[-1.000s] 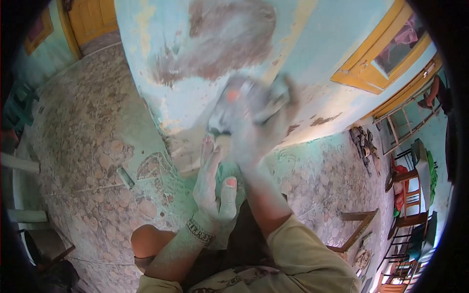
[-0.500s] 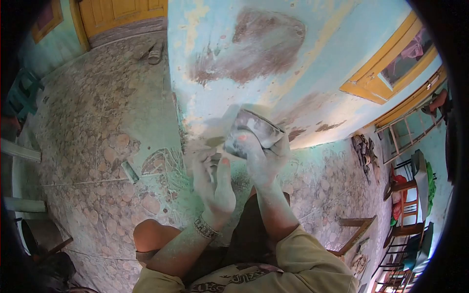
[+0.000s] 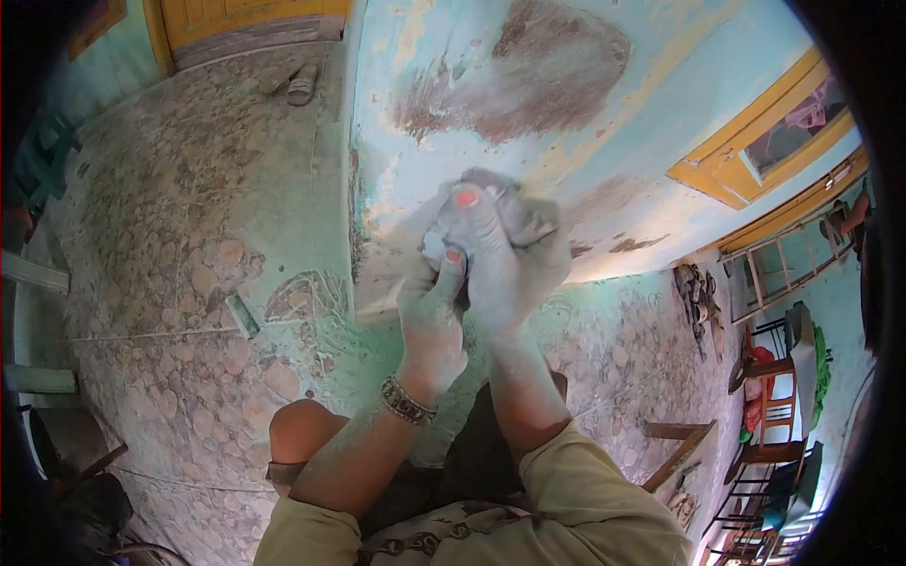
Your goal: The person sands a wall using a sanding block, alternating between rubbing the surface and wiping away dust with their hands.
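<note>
Dust-grey powder is coating both hands and forearms as they are meeting in front of the wall [image 3: 566,189], low down near the floor [image 3: 189,236]. The right hand [image 3: 505,255] is curling its fingers around a small grey sanding pad [image 3: 528,222], gripping it from above with the thumbnail showing orange-red. The left hand [image 3: 432,316] is reaching up from below, its fingers closing narrowly against the underside of the same pad and touching the right hand; whether it is actually gripping the pad or only steadying it cannot be told. The pad is being held just off the pale turquoise paint, beside a bare brown patch [image 3: 538,80] where the coating is flaking away.

A metal bracelet [image 3: 408,404] is sitting on the left wrist. A bare knee [image 3: 302,434] is showing below, and khaki sleeves are covering the upper arms. A small flat scraper-like piece [image 3: 243,316] is lying on the patterned stone floor, well apart from the hands. A yellow window frame [image 3: 764,141] is standing to the right, with wooden chairs [image 3: 774,415] further off. A sandal [image 3: 302,85] is resting near the yellow door [image 3: 245,14]. No writing or label is readable anywhere.
</note>
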### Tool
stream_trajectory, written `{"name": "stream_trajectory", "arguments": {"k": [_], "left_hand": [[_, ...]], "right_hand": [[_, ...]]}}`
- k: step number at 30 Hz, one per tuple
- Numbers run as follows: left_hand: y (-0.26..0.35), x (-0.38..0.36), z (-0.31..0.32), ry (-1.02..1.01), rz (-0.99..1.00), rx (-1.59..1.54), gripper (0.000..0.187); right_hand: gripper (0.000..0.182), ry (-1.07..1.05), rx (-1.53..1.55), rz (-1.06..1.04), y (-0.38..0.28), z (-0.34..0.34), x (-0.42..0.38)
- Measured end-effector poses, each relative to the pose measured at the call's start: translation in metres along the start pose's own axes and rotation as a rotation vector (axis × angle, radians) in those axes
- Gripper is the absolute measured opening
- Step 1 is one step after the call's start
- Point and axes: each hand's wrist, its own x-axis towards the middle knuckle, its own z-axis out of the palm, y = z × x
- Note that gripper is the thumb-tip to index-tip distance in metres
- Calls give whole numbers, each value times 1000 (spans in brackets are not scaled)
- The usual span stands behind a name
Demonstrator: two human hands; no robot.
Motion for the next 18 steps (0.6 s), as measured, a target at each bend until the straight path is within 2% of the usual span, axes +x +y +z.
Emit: {"name": "stream_trajectory", "arguments": {"k": [2,5,7,8,9,11,14,18], "left_hand": [[-17,1,-6,119,-15,-26,21],[-17,-2,-7,94,1,96,26],[-1,4,17,59,168,186,24],[1,2,22,51,243,231,23],[-6,-3,17,78,228,216,23],[-12,1,12,87,245,182,23],[-15,-5,3,159,51,133,22],[-20,-5,11,95,129,16,21]], "right_hand": [[24,-15,-120,-55,15,-10,-11],[25,-31,-214,-77,12,-14,-5],[26,-56,104,199,-9,-11,15],[26,45,35,150,-15,-4,21],[25,148,-39,107,-20,4,26],[27,84,-100,137,9,-15,1],[30,35,-213,56,14,-18,-2],[30,39,-193,-63,-7,-9,5]]}}
